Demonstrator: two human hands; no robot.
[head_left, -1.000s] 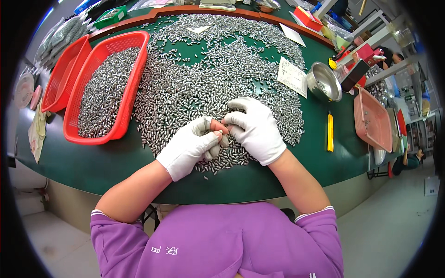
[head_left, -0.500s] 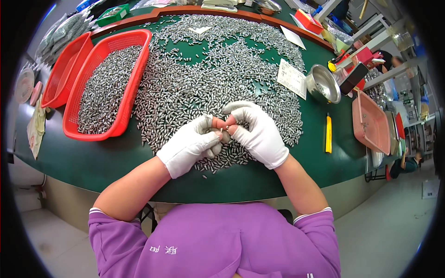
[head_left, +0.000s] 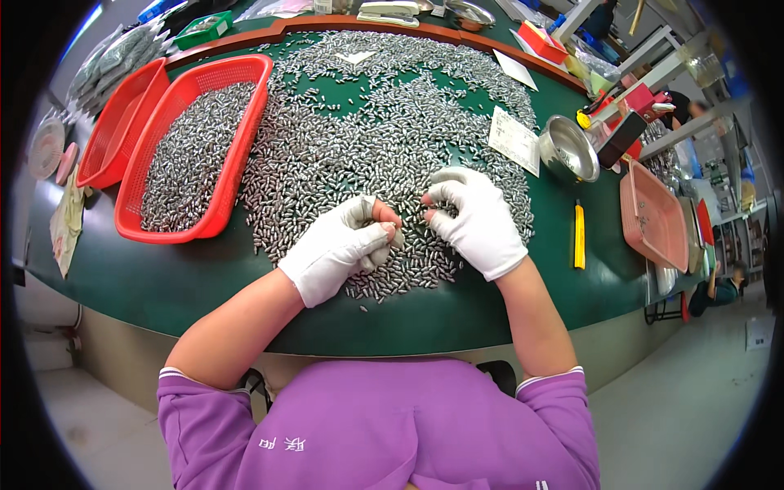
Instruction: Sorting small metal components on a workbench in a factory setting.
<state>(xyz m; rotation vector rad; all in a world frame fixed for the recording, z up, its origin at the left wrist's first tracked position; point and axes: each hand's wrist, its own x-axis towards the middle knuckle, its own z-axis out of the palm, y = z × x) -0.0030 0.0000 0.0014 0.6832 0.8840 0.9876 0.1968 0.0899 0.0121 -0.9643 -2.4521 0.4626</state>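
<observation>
Small metal pieces [head_left: 384, 139] blanket the green counter [head_left: 147, 286] beyond both gloved hands, handy for picking. Up-left of the left hand [head_left: 339, 249], curled around a few, sits a red basket [head_left: 200, 147] holding more. Its fingertips nearly meet the right hand [head_left: 478, 220], pinching one. A white paper slip [head_left: 514, 140] lies just beyond the right.

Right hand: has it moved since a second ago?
Yes. The right hand has drawn a little to the right, away from the left hand and toward the yellow knife; before, the two hands touched.
</observation>
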